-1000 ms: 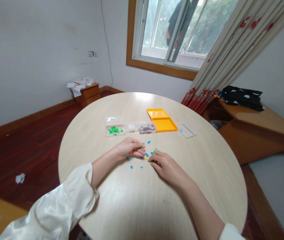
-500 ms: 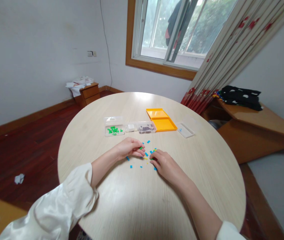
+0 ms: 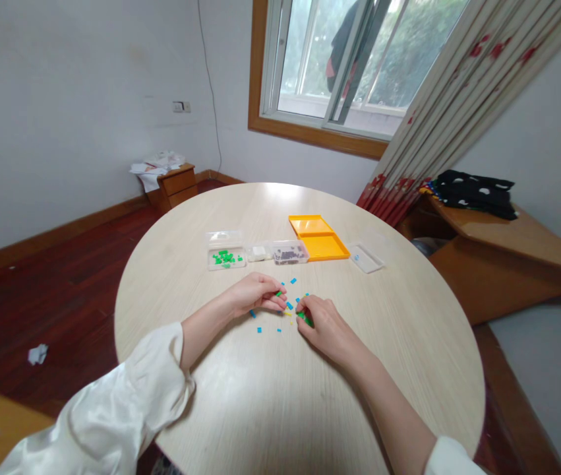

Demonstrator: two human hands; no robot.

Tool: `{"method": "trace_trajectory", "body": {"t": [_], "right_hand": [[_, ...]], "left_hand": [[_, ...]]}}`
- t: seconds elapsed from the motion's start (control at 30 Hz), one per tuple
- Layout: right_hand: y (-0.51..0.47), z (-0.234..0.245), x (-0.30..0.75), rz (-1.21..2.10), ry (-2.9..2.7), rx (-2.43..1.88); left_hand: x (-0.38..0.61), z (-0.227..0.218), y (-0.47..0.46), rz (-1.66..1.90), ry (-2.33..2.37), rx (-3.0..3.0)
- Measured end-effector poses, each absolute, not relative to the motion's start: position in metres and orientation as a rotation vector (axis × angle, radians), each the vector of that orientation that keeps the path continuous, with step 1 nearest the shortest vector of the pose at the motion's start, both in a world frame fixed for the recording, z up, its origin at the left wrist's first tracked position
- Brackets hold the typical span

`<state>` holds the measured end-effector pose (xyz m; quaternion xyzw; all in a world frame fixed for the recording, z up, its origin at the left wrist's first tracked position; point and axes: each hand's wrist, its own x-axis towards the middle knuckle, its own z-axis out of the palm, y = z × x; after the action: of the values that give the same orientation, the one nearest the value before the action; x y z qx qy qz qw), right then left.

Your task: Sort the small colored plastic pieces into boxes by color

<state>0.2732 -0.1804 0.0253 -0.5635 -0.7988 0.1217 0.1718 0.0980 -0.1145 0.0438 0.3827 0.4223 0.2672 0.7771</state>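
My left hand [image 3: 259, 291] is closed around a small green building brick [image 3: 279, 293], pinched near the fingertips above the table. Opposite it, my right hand [image 3: 324, 321] grips a green brick piece [image 3: 304, 319] between thumb and fingers; part of that piece is hidden by the hand. Small blue bricks [image 3: 289, 305] and a thin yellow piece [image 3: 287, 314] lie scattered on the wood around and between both hands. Closer to me are a blue square piece [image 3: 259, 330] and a smaller blue one [image 3: 279, 330].
Beyond my hands stand a clear box of green bricks [image 3: 225, 258], a small box with white pieces [image 3: 259, 253], a clear box of dark pieces [image 3: 290, 253], an open orange case [image 3: 327, 246] and a shallow clear tray [image 3: 368, 259]. The round table [image 3: 260, 402] has a curved edge.
My right hand has turned slightly, and more of the green piece in it now shows. My left hand has hardly moved.
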Motion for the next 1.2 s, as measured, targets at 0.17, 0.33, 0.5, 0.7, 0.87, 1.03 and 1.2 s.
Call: {"method": "trace_trajectory", "body": {"t": [0.17,0.33,0.5,0.7,0.87,1.03,1.2], "right_hand": [[-0.181,0.029,0.274,0.317,-2.246,-1.581],[-0.182,0.037,0.275,0.356,-2.113,-1.562],[-0.183,0.040,0.271,0.389,-1.958,-1.423],[-0.181,0.035,0.264,0.411,-1.951,-1.299],[-0.181,0.034,0.265,0.399,-1.950,-1.277],[-0.182,0.037,0.270,0.343,-1.910,-1.280],[-0.181,0.037,0.273,0.317,-1.900,-1.308]], "left_hand": [[0.098,0.040,-0.114,0.570,0.885,0.825],[0.099,0.038,-0.116,0.528,0.881,0.804],[0.102,0.036,-0.120,0.466,0.805,0.742],[0.109,0.034,-0.125,0.384,0.724,0.599],[0.111,0.038,-0.127,0.411,0.769,0.577],[0.098,0.047,-0.117,0.517,0.763,0.611],[0.067,0.060,-0.091,1.033,0.796,0.538]]}}
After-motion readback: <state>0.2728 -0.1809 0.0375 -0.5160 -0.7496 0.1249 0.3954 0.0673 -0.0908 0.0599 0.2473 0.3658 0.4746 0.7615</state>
